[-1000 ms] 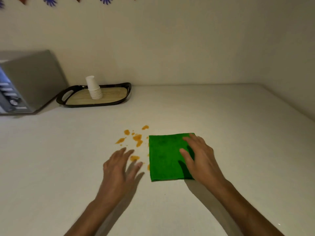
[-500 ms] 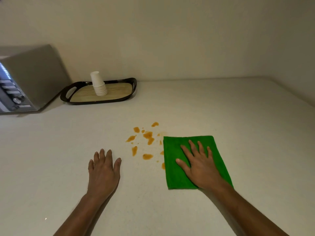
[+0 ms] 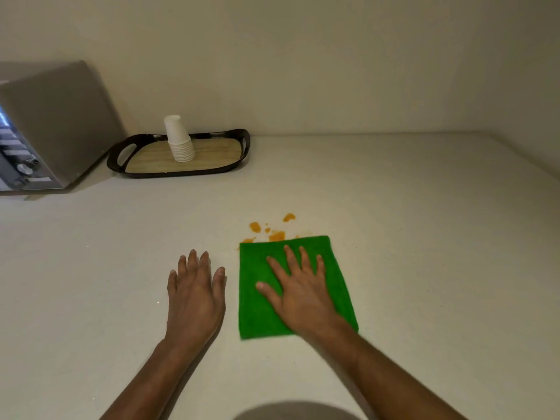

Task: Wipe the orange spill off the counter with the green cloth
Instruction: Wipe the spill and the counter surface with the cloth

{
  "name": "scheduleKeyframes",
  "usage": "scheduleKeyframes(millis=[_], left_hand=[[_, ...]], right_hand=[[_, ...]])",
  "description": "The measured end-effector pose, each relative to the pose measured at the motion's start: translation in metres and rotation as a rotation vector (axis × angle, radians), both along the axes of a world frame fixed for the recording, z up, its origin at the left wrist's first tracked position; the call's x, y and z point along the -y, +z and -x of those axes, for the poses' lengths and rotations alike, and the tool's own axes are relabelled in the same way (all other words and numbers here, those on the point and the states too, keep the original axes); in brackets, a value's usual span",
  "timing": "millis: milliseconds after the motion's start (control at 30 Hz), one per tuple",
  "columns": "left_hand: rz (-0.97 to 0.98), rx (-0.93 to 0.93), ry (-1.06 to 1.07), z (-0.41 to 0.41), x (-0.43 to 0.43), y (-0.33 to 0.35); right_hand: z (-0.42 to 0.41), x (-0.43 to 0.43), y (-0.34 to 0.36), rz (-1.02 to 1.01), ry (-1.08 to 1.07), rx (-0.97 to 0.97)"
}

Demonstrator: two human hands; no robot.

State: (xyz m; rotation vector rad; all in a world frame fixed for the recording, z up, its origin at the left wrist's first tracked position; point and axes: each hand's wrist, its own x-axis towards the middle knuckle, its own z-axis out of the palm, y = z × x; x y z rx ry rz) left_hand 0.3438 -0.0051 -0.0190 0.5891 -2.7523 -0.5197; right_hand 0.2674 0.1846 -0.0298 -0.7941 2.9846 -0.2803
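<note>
The green cloth (image 3: 257,313) lies flat on the pale counter (image 3: 424,237). My right hand (image 3: 298,294) rests palm down on the cloth with its fingers spread, pressing it onto the surface. Several orange spill drops (image 3: 277,236) show just beyond the cloth's far edge, and one touches its far left corner. My left hand (image 3: 195,295) lies flat and empty on the counter a little to the left of the cloth, fingers apart, not touching it.
At the back left, a black tray (image 3: 181,174) with a wooden floor holds a stack of white paper cups (image 3: 178,144). A silver microwave (image 3: 54,122) stands at the far left. Walls close the counter at the back and right.
My right hand has slid the cloth to the left over the nearer orange drops; only the farther drops still show. My left hand stays flat on the counter.
</note>
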Motion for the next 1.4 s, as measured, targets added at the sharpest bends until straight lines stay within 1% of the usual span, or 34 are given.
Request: scheduleKeyframes(millis=[67,167,267,367,500,600,700,833,900,1000,1067,1167,1233,1300,1400], left_hand=[[0.015,0.014,0.001,0.004,0.007,-0.001],[0.046,0.07,0.001,0.005,0.014,-0.008],[0.05,0.118,0.003,0.006,0.017,-0.014],[0.063,0.15,0.002,0.008,0.018,-0.014],[0.053,0.146,-0.008,0.007,0.022,-0.012],[0.034,0.083,0.001,0.011,0.036,-0.006],[0.034,0.023,-0.012,0.022,0.053,0.002],[0.055,0.014,-0.057,0.041,0.064,0.002],[0.063,0.032,-0.076,0.05,0.071,-0.001],[0.063,0.089,-0.098,0.058,0.084,-0.008],[0.047,0.131,-0.121,0.062,0.089,-0.012],[0.049,0.152,-0.134,0.064,0.091,-0.016],[0.06,0.143,-0.127,0.065,0.091,-0.017],[0.074,0.132,-0.121,0.065,0.09,-0.018],[0.084,0.121,-0.118,0.065,0.089,-0.018]], right_hand=[[0.03,-0.009,0.001,-0.021,-0.071,-0.007],[0.056,-0.052,0.0,-0.057,-0.204,-0.019],[0.043,-0.097,-0.002,-0.055,-0.277,-0.053],[0.003,-0.112,-0.005,-0.042,-0.269,-0.046],[-0.048,-0.077,-0.011,-0.011,-0.15,0.004],[-0.054,-0.021,-0.011,0.06,-0.042,-0.008],[-0.024,0.039,-0.006,0.076,-0.002,-0.021],[0.04,0.089,0.001,0.03,-0.075,0.006],[0.071,0.086,0.002,0.009,-0.144,0.01],[0.098,0.054,0.003,-0.023,-0.279,0.017],[0.097,0.026,0.003,-0.042,-0.366,0.017],[0.065,0.001,0.002,-0.062,-0.428,0.003],[0.031,0.004,-0.001,-0.069,-0.398,-0.015],[0.002,0.021,-0.006,-0.035,-0.319,-0.032],[-0.002,0.062,-0.008,0.045,-0.175,-0.027]])
